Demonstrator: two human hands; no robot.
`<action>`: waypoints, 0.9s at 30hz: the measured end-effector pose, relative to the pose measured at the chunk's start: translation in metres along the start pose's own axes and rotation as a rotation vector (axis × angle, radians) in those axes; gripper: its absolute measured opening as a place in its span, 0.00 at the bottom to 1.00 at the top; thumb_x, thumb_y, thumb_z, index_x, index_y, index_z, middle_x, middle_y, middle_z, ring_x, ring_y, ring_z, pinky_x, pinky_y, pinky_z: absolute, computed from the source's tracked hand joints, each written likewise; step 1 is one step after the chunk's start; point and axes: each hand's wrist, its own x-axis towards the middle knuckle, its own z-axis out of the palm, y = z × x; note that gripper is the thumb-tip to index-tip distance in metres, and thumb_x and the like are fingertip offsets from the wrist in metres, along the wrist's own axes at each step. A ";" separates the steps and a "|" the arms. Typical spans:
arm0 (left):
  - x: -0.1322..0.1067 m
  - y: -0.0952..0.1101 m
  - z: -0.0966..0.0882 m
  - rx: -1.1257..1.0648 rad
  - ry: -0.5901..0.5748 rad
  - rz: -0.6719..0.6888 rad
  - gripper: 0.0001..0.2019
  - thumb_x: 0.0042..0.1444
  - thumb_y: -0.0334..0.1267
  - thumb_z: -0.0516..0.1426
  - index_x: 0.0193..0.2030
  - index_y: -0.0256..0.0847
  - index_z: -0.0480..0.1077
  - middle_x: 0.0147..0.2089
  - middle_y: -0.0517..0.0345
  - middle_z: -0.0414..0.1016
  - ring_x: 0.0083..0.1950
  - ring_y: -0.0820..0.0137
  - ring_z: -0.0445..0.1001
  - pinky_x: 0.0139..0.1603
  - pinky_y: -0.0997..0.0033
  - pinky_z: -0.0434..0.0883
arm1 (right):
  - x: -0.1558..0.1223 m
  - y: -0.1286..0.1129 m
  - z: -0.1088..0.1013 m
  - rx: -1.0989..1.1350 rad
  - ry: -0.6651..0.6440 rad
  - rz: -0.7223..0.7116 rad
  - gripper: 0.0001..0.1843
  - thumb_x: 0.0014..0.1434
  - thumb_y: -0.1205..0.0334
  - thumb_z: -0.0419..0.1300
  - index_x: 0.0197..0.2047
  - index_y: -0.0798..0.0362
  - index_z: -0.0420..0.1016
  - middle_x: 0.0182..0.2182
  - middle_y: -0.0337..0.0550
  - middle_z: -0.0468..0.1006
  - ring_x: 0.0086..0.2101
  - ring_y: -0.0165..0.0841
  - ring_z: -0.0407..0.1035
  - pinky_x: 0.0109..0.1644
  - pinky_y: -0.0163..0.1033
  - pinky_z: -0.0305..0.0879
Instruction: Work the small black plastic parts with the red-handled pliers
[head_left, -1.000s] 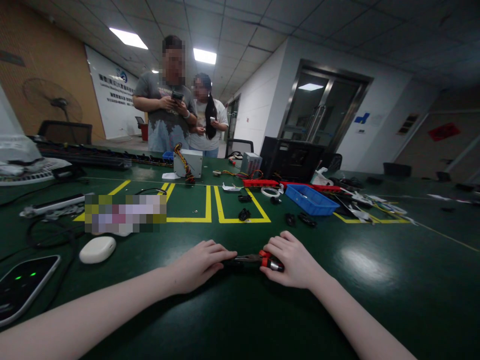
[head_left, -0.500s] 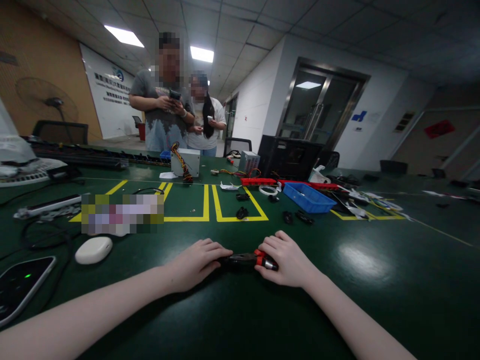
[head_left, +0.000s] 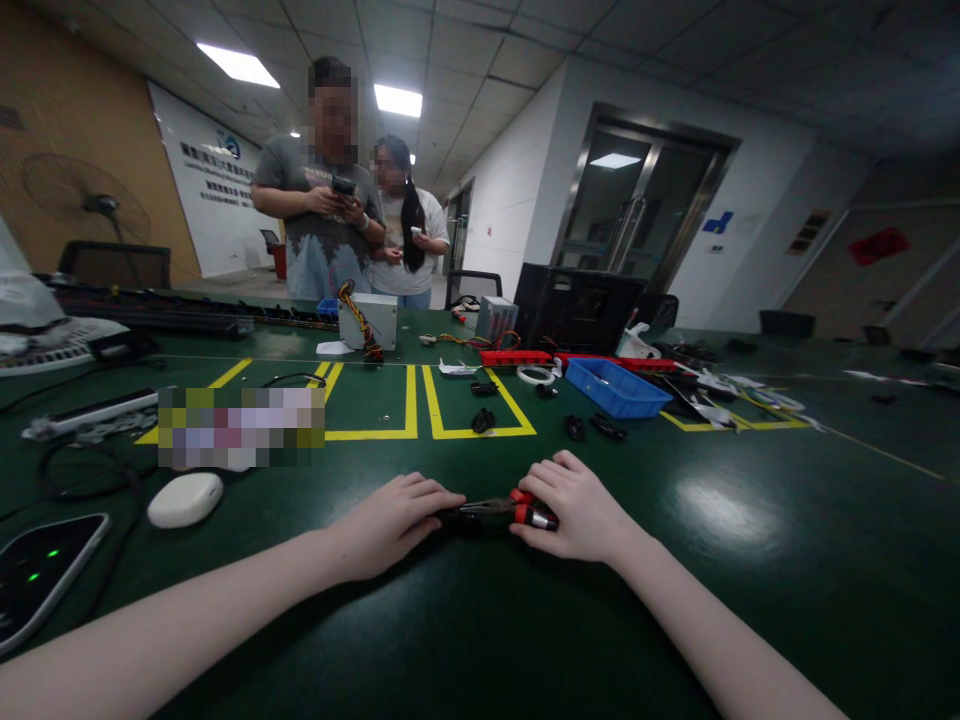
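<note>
My right hand [head_left: 576, 508] is wrapped around the red and black handles of a pair of pliers [head_left: 489, 507], whose long jaws point left. Across from it, my left hand [head_left: 390, 525] has its thumb and fingers pinched together on a small dark object [head_left: 451, 517] at the tips of the jaws. Most of that piece is covered by my fingers and blends into the dark table, so its kind is unclear. Both hands are low over the green tabletop [head_left: 480, 630].
Ahead lie black coiled cables [head_left: 484, 420], a blue tray [head_left: 619, 388], red strips [head_left: 514, 357], a power supply [head_left: 369, 322] and a black computer case [head_left: 577, 310]. A white rounded case [head_left: 185, 499] and a black device [head_left: 49, 575] are at left. Two people [head_left: 330, 210] stand across the table.
The view has shifted slightly. My right hand and the pliers sit a little higher in the picture, while my left hand stays at the jaw tips. A second green light shows on the black device.
</note>
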 end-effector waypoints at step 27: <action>0.000 -0.003 -0.001 0.030 -0.012 0.031 0.16 0.66 0.30 0.51 0.58 0.45 0.68 0.59 0.53 0.69 0.56 0.62 0.68 0.57 0.57 0.67 | -0.005 0.012 0.000 0.044 0.087 0.039 0.20 0.57 0.48 0.60 0.47 0.54 0.71 0.43 0.50 0.76 0.41 0.39 0.71 0.45 0.44 0.66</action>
